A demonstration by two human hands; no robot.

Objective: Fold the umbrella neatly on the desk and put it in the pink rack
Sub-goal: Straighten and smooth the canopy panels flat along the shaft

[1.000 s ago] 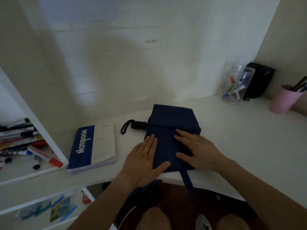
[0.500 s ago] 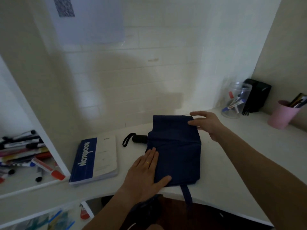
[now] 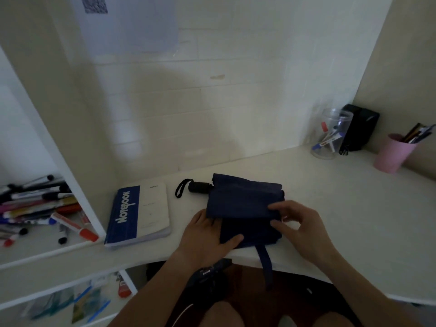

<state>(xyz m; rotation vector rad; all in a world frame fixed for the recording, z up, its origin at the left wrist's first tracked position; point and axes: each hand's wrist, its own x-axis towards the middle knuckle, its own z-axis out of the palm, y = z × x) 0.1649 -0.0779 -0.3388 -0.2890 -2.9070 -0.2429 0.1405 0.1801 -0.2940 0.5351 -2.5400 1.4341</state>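
A navy blue umbrella (image 3: 243, 199) lies flat on the white desk (image 3: 342, 208), its black handle (image 3: 198, 186) and wrist loop pointing left. Its far flap is folded over toward me. A closing strap (image 3: 265, 263) hangs over the desk's front edge. My left hand (image 3: 207, 239) presses flat on the fabric's near left part, fingertips tucked under the folded flap. My right hand (image 3: 299, 226) pinches the flap's near edge between thumb and fingers. The pink rack (image 3: 391, 155), a cup holding pens, stands at the far right.
A blue and white notebook (image 3: 139, 214) lies left of the umbrella. A clear jar of markers (image 3: 330, 135) and a black object (image 3: 361, 128) stand in the back right corner. A side shelf with several markers (image 3: 35, 208) is at the left.
My right hand took the umbrella's far edge and drew it toward me, folding the fabric over. My left hand stayed pressing on the near left part.
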